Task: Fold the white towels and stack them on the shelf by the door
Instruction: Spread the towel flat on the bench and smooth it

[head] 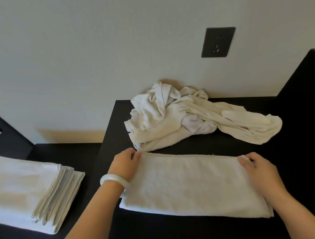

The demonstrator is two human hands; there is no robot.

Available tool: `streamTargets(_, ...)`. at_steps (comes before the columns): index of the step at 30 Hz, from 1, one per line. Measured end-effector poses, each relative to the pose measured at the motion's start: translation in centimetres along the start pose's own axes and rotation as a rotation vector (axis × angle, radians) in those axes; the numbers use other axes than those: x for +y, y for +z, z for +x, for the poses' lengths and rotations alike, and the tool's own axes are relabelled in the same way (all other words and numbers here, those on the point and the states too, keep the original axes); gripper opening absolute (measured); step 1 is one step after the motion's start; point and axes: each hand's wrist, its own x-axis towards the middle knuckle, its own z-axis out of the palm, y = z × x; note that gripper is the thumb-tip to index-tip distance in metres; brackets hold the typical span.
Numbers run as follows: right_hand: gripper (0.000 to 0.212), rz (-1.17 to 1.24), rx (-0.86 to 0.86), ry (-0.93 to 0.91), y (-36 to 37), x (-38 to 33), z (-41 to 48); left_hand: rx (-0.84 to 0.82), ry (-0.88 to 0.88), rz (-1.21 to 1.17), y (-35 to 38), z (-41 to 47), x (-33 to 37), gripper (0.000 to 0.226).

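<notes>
Pinching the towel's (191,185) far corners with both hands, left (125,165) and right (260,169), keeps its edge square, nearer me than the heap (190,116).

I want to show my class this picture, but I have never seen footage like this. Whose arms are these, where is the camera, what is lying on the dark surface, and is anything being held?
There is no machine here. The single picture comes from a wide-angle camera worn on a person's head, looking forward and down, so the two bare arms are the wearer's own. The left hand, with a pale bangle on its wrist, and the right hand each pinch a far corner of a white towel lying flat, partly folded, on a dark tabletop. Behind it, against the wall, sits a crumpled pile of unfolded towels. To the left, on a lower dark surface, is a neat stack of folded towels. A dark wall socket is above the pile.
</notes>
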Motion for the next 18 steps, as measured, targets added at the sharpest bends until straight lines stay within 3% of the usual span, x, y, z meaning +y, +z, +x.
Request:
streamTargets(6, 0.027, 0.047, 0.135, -0.035, 0.0, -0.6, 0.1, 0.186, 0.029, -0.07, 0.5, 0.2, 0.4, 0.029)
streamTargets(13, 0.027, -0.386, 0.205, -0.029, 2.6, 0.1, 0.9, 0.192, 0.01, 0.248, 2.3, 0.9, 0.0, 0.032)
streamTargets(18, 0.023, -0.519, 0.259, -0.05, 2.9, 0.0, 0.8, 0.191, -0.008, 0.284, 2.4, 1.1, 0.7, 0.032)
